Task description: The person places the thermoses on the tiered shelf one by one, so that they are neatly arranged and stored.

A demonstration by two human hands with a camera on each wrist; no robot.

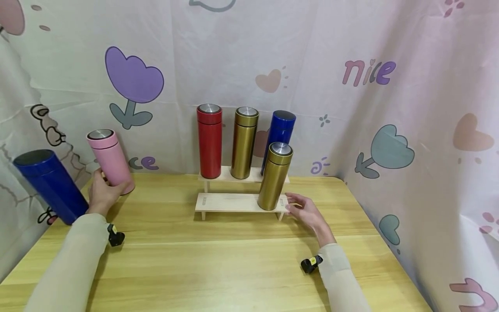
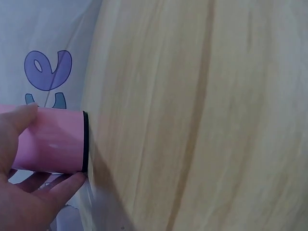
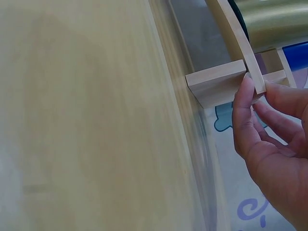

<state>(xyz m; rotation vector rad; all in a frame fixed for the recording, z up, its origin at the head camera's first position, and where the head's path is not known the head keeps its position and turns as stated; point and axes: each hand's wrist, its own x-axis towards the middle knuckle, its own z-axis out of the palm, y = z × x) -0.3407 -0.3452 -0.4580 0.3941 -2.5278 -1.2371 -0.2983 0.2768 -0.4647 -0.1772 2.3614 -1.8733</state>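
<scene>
At the left of the head view, my left hand [image 1: 103, 193] grips the lower part of a pink thermos bottle [image 1: 113, 162], thumb on one side and fingers on the other. The bottle's dark-rimmed base is at the tabletop in the left wrist view. My right hand [image 1: 308, 212] pinches the right end of the lower board of a two-step wooden stand [image 1: 230, 202]; in the right wrist view the thumb and fingertips are on either side of the board end [image 3: 255, 79]. On that lower step, near its right end, stands a gold thermos bottle [image 1: 274, 177].
On the upper step stand a red thermos bottle [image 1: 210, 143], another gold thermos bottle [image 1: 244, 145] and a blue thermos bottle [image 1: 281, 125]. A larger blue bottle [image 1: 52, 186] stands left of my left hand. Printed cloth [image 1: 234, 52] hangs behind the wooden table [image 1: 218, 268].
</scene>
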